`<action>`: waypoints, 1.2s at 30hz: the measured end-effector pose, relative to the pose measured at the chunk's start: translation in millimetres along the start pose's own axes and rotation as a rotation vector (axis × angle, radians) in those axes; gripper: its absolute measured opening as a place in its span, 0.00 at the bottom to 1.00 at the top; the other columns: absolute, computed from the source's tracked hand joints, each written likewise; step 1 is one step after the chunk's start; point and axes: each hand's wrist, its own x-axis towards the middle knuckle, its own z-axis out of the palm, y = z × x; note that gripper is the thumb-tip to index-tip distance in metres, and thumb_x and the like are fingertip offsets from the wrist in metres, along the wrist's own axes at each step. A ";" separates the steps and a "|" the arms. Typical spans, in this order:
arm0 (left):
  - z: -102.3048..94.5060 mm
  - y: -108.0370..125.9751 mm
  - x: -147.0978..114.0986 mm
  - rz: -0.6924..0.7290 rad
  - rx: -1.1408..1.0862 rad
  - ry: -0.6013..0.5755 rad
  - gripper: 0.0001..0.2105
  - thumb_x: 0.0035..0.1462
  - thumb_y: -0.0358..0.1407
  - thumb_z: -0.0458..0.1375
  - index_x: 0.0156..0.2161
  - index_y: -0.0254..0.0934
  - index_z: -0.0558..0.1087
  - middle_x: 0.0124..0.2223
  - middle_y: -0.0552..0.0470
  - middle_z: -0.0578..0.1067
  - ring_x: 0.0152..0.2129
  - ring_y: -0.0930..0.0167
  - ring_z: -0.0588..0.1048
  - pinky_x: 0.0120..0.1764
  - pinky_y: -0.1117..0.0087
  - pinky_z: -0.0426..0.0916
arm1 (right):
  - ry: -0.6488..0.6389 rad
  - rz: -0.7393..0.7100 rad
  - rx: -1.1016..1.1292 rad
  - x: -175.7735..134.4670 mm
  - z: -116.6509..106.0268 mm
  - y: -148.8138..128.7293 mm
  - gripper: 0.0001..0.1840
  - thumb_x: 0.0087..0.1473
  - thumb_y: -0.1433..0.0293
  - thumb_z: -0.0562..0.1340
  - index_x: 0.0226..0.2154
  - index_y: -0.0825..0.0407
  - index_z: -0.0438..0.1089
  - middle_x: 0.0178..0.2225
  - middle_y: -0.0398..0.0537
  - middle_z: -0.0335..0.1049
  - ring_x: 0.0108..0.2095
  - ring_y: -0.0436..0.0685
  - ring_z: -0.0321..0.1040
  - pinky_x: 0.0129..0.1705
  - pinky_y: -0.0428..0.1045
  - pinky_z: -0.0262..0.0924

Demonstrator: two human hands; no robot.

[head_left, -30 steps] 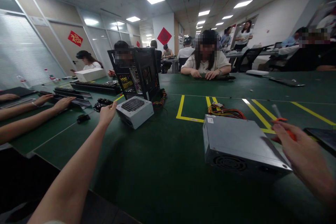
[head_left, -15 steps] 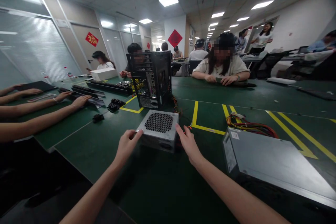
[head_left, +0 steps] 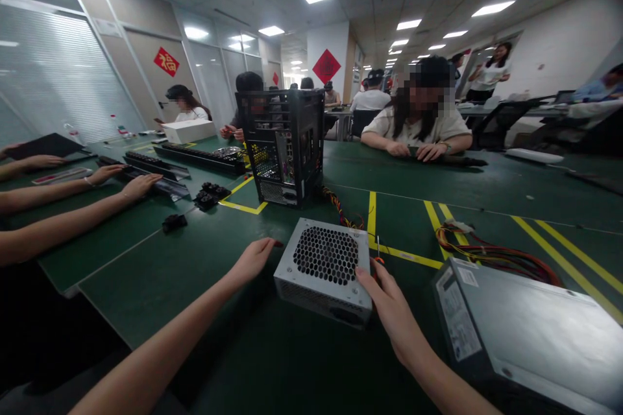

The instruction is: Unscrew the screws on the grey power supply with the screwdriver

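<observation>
A grey power supply unit (head_left: 316, 295) with a honeycomb fan grille on top sits in front of me on the green table. My right hand (head_left: 392, 298) grips its right side, thumb on the top edge and fingers partly hidden behind it. Off its left side, my left hand (head_left: 254, 262) is apart from the unit, fingers stretched out and holding nothing. Multicoloured cables (head_left: 341, 204) run behind the unit toward an open black computer case (head_left: 299, 168). A thin metal shaft with an orange end (head_left: 379, 260), perhaps a screwdriver, shows beyond my right fingers.
A larger silver metal box (head_left: 545, 331) with a cable bundle (head_left: 501, 256) stands at the right. Small black parts (head_left: 210, 195) lie left of the case. Another person's arms (head_left: 82, 214) reach in from the left; a co-worker (head_left: 418, 117) sits across the table (head_left: 195, 292).
The power supply unit has shifted right and nearer to me, with my right hand on it. My left hand has come off its left side. The view has shifted a little.
</observation>
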 end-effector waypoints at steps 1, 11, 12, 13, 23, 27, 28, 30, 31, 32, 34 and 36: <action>2.6 -1.2 2.5 0.021 -0.022 -0.017 0.18 0.57 0.41 0.44 0.41 0.33 0.72 0.41 0.45 0.74 0.38 0.65 0.71 0.43 0.65 0.63 | -0.014 0.034 0.000 0.1 0.0 -0.2 0.34 0.43 0.49 0.58 0.51 0.50 0.62 0.49 0.53 0.63 0.49 0.63 0.61 0.53 0.58 0.53; 13.5 -20.9 102.9 -0.056 0.030 0.285 0.16 0.55 0.33 0.44 0.42 0.31 0.71 0.28 0.49 0.72 0.22 0.73 0.69 0.24 0.74 0.62 | -0.030 0.068 0.005 -1.2 3.1 -2.2 0.34 0.45 0.49 0.57 0.52 0.49 0.60 0.51 0.49 0.60 0.52 0.60 0.57 0.55 0.54 0.50; 14.3 -22.3 116.6 -0.060 0.058 0.324 0.15 0.55 0.34 0.44 0.40 0.30 0.72 0.28 0.49 0.72 0.24 0.72 0.69 0.26 0.74 0.62 | -0.027 0.070 0.002 -1.1 3.6 -1.6 0.34 0.45 0.49 0.57 0.52 0.49 0.60 0.51 0.49 0.60 0.52 0.60 0.57 0.54 0.54 0.51; 15.4 -22.8 128.5 -0.059 0.090 0.361 0.14 0.55 0.34 0.46 0.38 0.30 0.72 0.29 0.48 0.72 0.26 0.71 0.70 0.28 0.73 0.63 | -0.022 0.074 -0.001 -1.0 3.9 -1.0 0.35 0.45 0.49 0.57 0.52 0.49 0.59 0.51 0.50 0.60 0.52 0.60 0.58 0.55 0.54 0.51; 26.6 2.3 159.1 0.089 0.437 0.442 0.10 0.56 0.37 0.49 0.37 0.34 0.70 0.35 0.46 0.73 0.35 0.67 0.71 0.39 0.69 0.63 | -0.022 0.081 -0.010 1.6 5.1 -0.4 0.38 0.44 0.48 0.56 0.53 0.52 0.57 0.52 0.52 0.59 0.53 0.62 0.56 0.55 0.55 0.51; 25.3 9.3 155.8 0.084 0.555 0.409 0.11 0.57 0.36 0.47 0.38 0.33 0.69 0.39 0.43 0.72 0.38 0.65 0.71 0.41 0.67 0.63 | -0.043 0.079 0.003 -0.3 7.8 -2.6 0.36 0.46 0.50 0.56 0.54 0.51 0.56 0.51 0.52 0.59 0.52 0.61 0.57 0.55 0.55 0.51; 25.3 11.3 154.9 0.080 0.581 0.400 0.11 0.58 0.36 0.47 0.39 0.33 0.69 0.40 0.42 0.72 0.39 0.64 0.71 0.42 0.66 0.63 | -0.044 0.074 0.004 -0.6 8.6 -3.5 0.36 0.46 0.50 0.56 0.54 0.51 0.56 0.51 0.52 0.59 0.52 0.61 0.57 0.56 0.55 0.50; 25.8 15.8 153.3 0.065 0.626 0.383 0.12 0.58 0.37 0.46 0.40 0.32 0.68 0.41 0.40 0.71 0.41 0.62 0.70 0.42 0.64 0.63 | -0.039 0.062 -0.006 -0.8 10.2 -5.1 0.35 0.46 0.50 0.56 0.53 0.51 0.57 0.51 0.52 0.59 0.53 0.60 0.56 0.56 0.55 0.49; 26.3 18.2 152.6 0.054 0.659 0.374 0.13 0.58 0.37 0.46 0.41 0.32 0.67 0.42 0.39 0.71 0.41 0.61 0.70 0.42 0.63 0.63 | -0.036 0.058 -0.015 -0.8 10.9 -5.8 0.35 0.47 0.50 0.56 0.53 0.51 0.57 0.51 0.52 0.59 0.53 0.60 0.56 0.56 0.55 0.49; 27.0 20.5 151.9 0.045 0.702 0.367 0.13 0.58 0.37 0.45 0.42 0.32 0.67 0.42 0.38 0.71 0.41 0.60 0.71 0.42 0.62 0.63 | -0.035 0.058 -0.025 -0.7 11.4 -6.4 0.34 0.47 0.50 0.55 0.53 0.51 0.57 0.50 0.52 0.59 0.53 0.60 0.56 0.56 0.55 0.49; 28.4 24.5 150.8 0.033 0.805 0.362 0.14 0.58 0.38 0.45 0.43 0.31 0.66 0.42 0.38 0.70 0.40 0.59 0.71 0.40 0.61 0.64 | -0.036 0.061 -0.044 -0.8 11.8 -7.7 0.35 0.47 0.50 0.55 0.53 0.51 0.57 0.48 0.53 0.59 0.51 0.60 0.57 0.55 0.56 0.51; 29.9 27.1 150.0 0.035 0.897 0.366 0.14 0.58 0.37 0.44 0.44 0.31 0.65 0.41 0.38 0.71 0.39 0.59 0.72 0.39 0.61 0.65 | -0.041 0.062 -0.059 -1.2 11.6 -8.9 0.34 0.48 0.51 0.54 0.54 0.52 0.56 0.46 0.52 0.60 0.50 0.60 0.58 0.54 0.57 0.52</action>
